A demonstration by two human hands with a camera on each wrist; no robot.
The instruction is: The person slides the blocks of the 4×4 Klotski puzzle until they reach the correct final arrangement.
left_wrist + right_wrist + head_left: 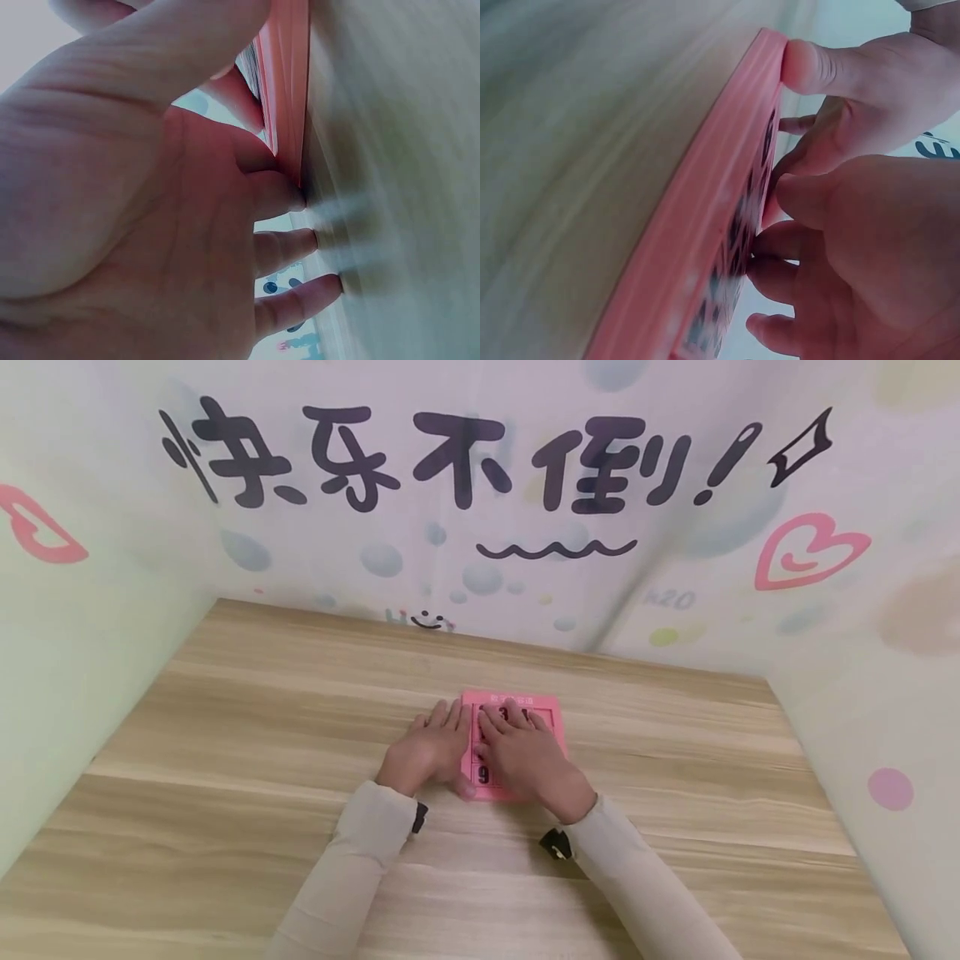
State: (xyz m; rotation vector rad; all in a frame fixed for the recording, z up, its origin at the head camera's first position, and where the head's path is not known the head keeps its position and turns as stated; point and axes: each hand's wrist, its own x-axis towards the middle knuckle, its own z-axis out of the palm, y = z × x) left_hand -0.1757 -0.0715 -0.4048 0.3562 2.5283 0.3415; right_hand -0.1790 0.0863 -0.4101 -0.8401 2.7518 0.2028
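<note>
A pink sliding number puzzle (480, 697) lies flat on the table, its black-numbered tiles partly covered; a 9 and a 3 show. My left hand (431, 750) rests along its left side, fingers stretched forward. In the right wrist view the left thumb (804, 66) presses the corner of the pink frame (686, 217). Some left fingertips (326, 289) touch the tabletop in the left wrist view. Over the tiles lies my right hand (528, 758), its extended fingertips touching them. The right thumb (799, 196) is also near the tile face.
The wood-grain table (247, 735) extends around the puzzle on every side. A patterned cloth wall (450, 585) with large black characters rises behind it, and pale side walls (60, 652) flank it. A dark strap piece (557, 843) shows at the right wrist.
</note>
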